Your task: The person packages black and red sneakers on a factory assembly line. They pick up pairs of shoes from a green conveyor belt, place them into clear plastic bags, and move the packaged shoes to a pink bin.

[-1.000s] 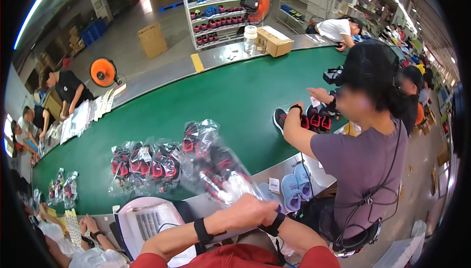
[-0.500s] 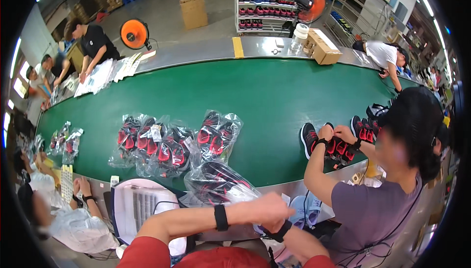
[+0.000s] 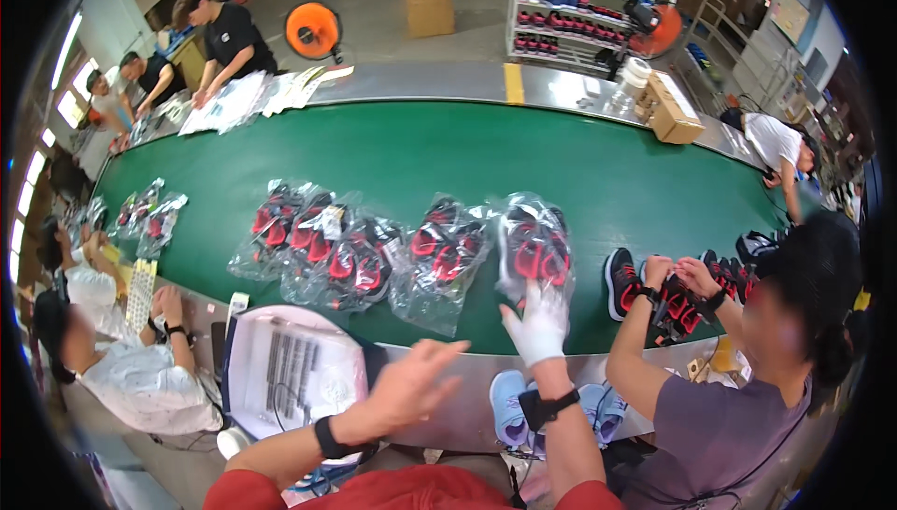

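My right hand (image 3: 540, 325), in a white glove with bare fingertips, reaches over the green belt (image 3: 411, 150). Its fingers stretch onto the near end of a clear plastic bag (image 3: 534, 241) with a pair of black-and-red shoes inside, the thumb apart. My left hand (image 3: 411, 387) hangs in the air before the belt's near edge, empty, its fingers spread and slightly blurred. Left of the touched bag lies another bagged pair of shoes (image 3: 439, 250), and beyond it several more bagged pairs (image 3: 360, 265) overlap in a row.
A white-lined bin (image 3: 322, 361) stands at the near left. Light blue shoes (image 3: 509, 407) are below the belt's edge. To my right a co-worker (image 3: 729, 389) handles black-and-red shoes (image 3: 624, 284) on the belt. A cardboard box (image 3: 675, 110) sits on the far ledge.
The bagged pair by the near edge has moved away and right, into line with the others. My crossed arms have parted, left hand going left, right hand coming out over the belt. The view has shifted.
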`<state>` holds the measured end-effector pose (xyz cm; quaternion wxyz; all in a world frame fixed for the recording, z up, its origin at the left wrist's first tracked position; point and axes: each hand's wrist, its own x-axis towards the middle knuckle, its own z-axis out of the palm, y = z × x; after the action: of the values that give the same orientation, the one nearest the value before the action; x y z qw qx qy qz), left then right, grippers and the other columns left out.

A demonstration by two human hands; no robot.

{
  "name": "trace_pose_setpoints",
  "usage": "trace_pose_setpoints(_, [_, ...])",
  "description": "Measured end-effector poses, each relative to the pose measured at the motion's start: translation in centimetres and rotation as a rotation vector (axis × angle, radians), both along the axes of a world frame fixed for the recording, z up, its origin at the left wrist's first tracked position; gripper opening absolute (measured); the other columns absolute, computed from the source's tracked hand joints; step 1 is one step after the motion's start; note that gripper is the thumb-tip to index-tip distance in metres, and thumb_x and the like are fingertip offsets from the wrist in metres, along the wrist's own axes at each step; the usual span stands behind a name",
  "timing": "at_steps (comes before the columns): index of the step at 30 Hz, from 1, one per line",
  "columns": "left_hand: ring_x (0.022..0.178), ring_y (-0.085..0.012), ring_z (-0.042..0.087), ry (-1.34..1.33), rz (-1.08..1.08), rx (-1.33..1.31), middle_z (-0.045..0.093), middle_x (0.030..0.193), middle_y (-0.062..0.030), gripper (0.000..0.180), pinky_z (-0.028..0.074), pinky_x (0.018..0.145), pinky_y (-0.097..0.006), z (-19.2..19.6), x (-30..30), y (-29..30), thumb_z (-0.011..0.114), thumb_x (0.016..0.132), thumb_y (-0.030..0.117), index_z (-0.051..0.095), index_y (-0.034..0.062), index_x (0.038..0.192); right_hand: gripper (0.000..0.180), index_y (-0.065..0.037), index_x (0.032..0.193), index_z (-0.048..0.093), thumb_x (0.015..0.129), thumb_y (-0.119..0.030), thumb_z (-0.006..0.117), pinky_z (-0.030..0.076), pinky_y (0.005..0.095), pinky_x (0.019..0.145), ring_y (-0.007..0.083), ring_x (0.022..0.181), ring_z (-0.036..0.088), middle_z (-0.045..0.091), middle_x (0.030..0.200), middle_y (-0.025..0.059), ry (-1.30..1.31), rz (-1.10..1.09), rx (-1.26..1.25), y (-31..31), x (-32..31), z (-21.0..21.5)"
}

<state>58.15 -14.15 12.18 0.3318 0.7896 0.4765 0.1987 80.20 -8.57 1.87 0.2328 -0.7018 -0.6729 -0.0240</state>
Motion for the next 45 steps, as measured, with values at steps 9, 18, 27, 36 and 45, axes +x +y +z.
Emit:
trace_pose_setpoints(9, [0.083, -0.0324, 0.057, 0.269, 0.57, -0.257, 0.056, 0.089, -0.0178, 0.052, 0.046, 0.069, -0.041, -15.2, -15.7, -10.9, 0.069, 0.075, 0.042, 0.053, -0.0006, 0.101, 0.021, -0.008, 0.088, 0.061, 0.082, -0.028, 0.055, 0.049, 0.0426, 0.068, 0.0333, 0.079, 0.061, 0.063, 0.084, 0.0155, 0.396, 0.424, -0.664, -10.7, -6.2, 2.3])
trace_pose_setpoints(18, [0.069, -0.0322, 0.057, 0.095, 0.534, -0.27, 0.057, 0.076, -0.0137, 0.03, 0.044, 0.06, -0.042, -19.0, -13.7, -10.9, 0.065, 0.077, 0.031, 0.053, 0.0046, 0.086, 0.017, -0.012, 0.09, 0.061, 0.083, -0.025, 0.054, 0.048, 0.0432, 0.068, 0.0344, 0.077, 0.061, 0.062, 0.084, 0.0142, 0.336, 0.453, -0.692, -15.5, -11.4, 1.3])
trace_pose_setpoints(27, [0.062, -0.03, 0.055, -0.017, 0.544, -0.334, 0.057, 0.066, -0.0146, 0.022, 0.043, 0.058, -0.037, -18.6, -13.8, -9.6, 0.063, 0.077, 0.024, 0.058, 0.0032, 0.079, 0.017, -0.01, 0.089, 0.063, 0.081, -0.023, 0.055, 0.048, 0.0418, 0.072, 0.0343, 0.08, 0.061, 0.063, 0.085, 0.0161, 0.436, 0.249, -0.739, -21.2, -12.4, 1.7])
trace_pose_setpoints(36, [0.067, -0.0092, 0.054, -0.599, 0.495, -0.93, 0.058, 0.075, -0.0003, 0.013, 0.044, 0.058, -0.026, -18.1, -17.4, -8.7, 0.059, 0.082, 0.012, 0.061, 0.0015, 0.088, 0.019, -0.007, 0.092, 0.064, 0.083, -0.022, 0.056, 0.049, 0.0378, 0.069, 0.0321, 0.078, 0.063, 0.064, 0.084, 0.0166, 0.584, 0.155, -0.751, -22.4, -12.3, 3.0])
trace_pose_setpoints(45, [0.08, -0.0142, 0.06, -0.777, 0.535, -1.155, 0.062, 0.092, -0.0054, 0.017, 0.05, 0.073, -0.03, -17.7, -19.0, -9.4, 0.055, 0.088, 0.011, 0.059, 0.0017, 0.101, 0.025, -0.007, 0.103, 0.057, 0.082, -0.022, 0.057, 0.049, 0.0378, 0.068, 0.0301, 0.076, 0.063, 0.062, 0.08, 0.0131, 0.753, 0.493, -0.592, -16.3, -17.4, 3.8])
